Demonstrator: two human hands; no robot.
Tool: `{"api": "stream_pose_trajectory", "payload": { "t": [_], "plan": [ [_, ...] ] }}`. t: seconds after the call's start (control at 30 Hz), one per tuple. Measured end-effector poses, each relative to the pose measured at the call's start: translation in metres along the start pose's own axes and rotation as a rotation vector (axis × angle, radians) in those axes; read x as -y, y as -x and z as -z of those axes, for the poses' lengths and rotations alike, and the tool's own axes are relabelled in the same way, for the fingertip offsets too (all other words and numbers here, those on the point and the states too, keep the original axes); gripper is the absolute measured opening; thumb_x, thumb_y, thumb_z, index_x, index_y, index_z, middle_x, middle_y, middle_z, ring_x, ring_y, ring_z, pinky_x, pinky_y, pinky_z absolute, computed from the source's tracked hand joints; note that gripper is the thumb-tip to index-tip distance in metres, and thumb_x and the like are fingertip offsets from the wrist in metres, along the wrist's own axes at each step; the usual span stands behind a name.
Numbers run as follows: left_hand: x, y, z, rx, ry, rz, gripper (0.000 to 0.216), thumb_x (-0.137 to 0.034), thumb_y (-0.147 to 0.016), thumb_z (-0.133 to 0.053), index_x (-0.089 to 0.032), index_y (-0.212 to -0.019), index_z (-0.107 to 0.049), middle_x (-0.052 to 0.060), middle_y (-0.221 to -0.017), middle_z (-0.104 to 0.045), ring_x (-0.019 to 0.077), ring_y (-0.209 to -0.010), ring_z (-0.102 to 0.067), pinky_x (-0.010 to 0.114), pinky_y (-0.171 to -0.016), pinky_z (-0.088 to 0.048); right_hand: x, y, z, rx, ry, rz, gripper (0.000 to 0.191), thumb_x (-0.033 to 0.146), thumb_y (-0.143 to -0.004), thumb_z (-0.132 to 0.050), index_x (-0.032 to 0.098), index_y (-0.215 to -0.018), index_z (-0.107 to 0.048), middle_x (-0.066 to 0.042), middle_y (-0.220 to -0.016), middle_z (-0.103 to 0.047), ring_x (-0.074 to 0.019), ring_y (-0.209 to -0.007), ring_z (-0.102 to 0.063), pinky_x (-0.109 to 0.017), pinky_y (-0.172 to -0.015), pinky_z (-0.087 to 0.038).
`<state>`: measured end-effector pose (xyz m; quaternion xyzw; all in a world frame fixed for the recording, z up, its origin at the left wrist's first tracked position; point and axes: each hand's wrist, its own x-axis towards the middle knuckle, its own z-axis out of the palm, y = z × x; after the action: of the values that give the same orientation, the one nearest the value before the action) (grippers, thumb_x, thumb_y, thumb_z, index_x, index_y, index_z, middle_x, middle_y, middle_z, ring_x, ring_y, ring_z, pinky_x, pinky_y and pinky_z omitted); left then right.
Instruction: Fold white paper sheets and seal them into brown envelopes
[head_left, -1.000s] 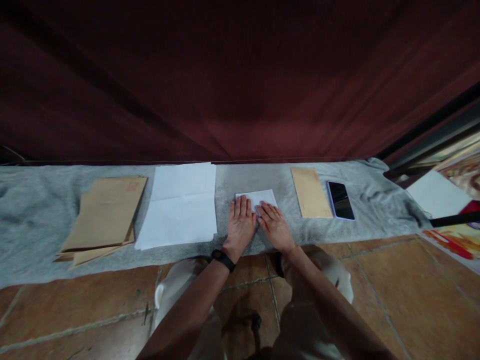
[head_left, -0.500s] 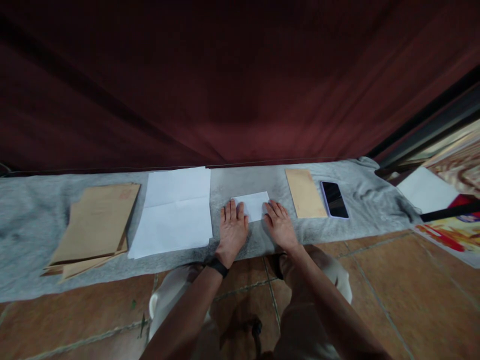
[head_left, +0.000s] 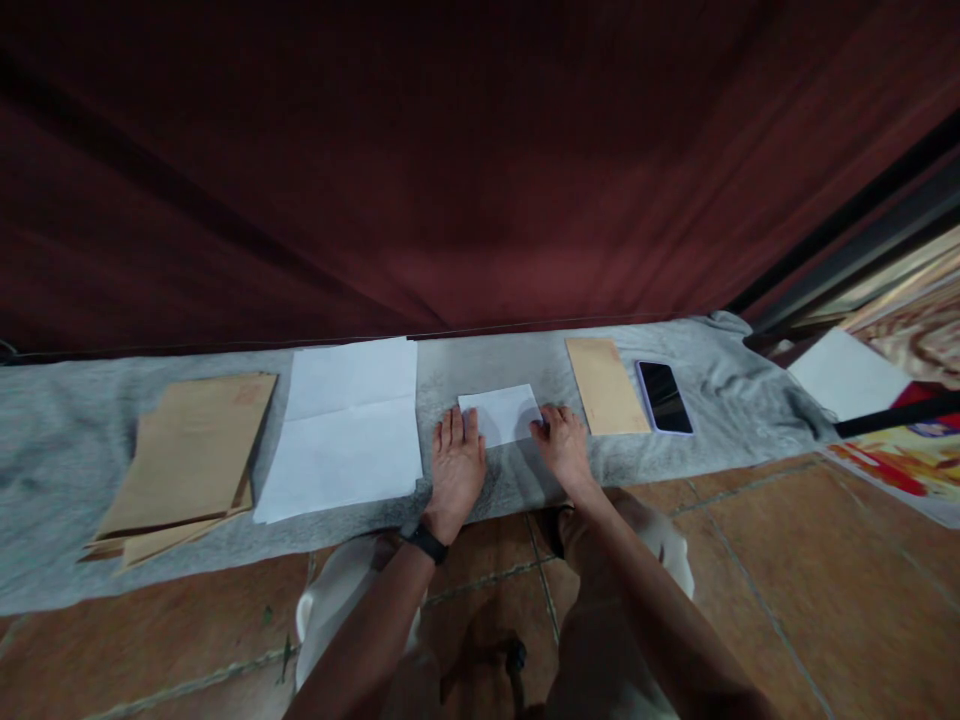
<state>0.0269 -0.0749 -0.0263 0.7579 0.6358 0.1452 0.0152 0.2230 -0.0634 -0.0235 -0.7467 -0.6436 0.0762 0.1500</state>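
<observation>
A small folded sheet of white paper lies on the grey cloth between my two hands. My left hand rests flat at its left end, fingers stretched out and the thumb against the paper. At the right end my right hand has its fingers curled in, thumb and fingertips closed on the paper's edge. Right of that hand lies a tan envelope. A stack of larger white sheets with a crease across the middle lies to the left of my left hand.
A pile of brown envelopes lies at the far left of the grey cloth. A phone with a pale purple case is beyond the tan envelope. Dark red fabric hangs behind. Printed packaging is at the far right.
My right hand has gone from lying flat on the folded paper to curled fingers at its right edge. My left hand has shifted slightly left, uncovering more of the paper.
</observation>
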Motion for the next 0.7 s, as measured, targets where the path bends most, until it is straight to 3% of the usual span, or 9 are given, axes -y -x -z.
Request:
{"api": "stream_pose_trajectory", "payload": {
  "t": [0.3, 0.53, 0.7],
  "plan": [
    [0.005, -0.01, 0.005, -0.047, 0.176, 0.023, 0.054, -0.015, -0.089, -0.052, -0.011, -0.143, -0.048, 0.017, -0.135, -0.064, 0.0329, -0.119, -0.06, 0.047, -0.101, -0.048, -0.004, -0.006, -0.002, 0.034, -0.149, -0.038, 0.024, 0.031, -0.092, -0.06, 0.02, -0.113, -0.067, -0.009, -0.096, -0.07, -0.0232, -0.094, -0.063, -0.032, -0.085, -0.045],
    [0.009, -0.013, 0.002, -0.091, 0.241, -0.013, 0.056, -0.011, -0.086, -0.05, -0.01, -0.142, -0.048, 0.018, -0.135, -0.064, 0.0311, -0.123, -0.059, 0.046, -0.104, -0.047, -0.006, -0.009, -0.005, 0.014, -0.362, -0.067, 0.01, 0.029, -0.083, -0.066, 0.02, -0.084, -0.068, -0.006, -0.087, -0.069, -0.0212, -0.088, -0.063, -0.03, -0.079, -0.046],
    [0.009, -0.013, -0.002, -0.1, 0.231, -0.001, 0.056, -0.013, -0.086, -0.053, -0.01, -0.143, -0.048, 0.019, -0.134, -0.064, 0.032, -0.12, -0.061, 0.048, -0.104, -0.047, -0.006, -0.011, -0.005, 0.013, -0.553, -0.096, 0.013, 0.034, -0.081, -0.061, 0.021, -0.078, -0.063, -0.001, -0.075, -0.066, -0.0178, -0.071, -0.061, -0.028, -0.066, -0.044]
  ]
}}
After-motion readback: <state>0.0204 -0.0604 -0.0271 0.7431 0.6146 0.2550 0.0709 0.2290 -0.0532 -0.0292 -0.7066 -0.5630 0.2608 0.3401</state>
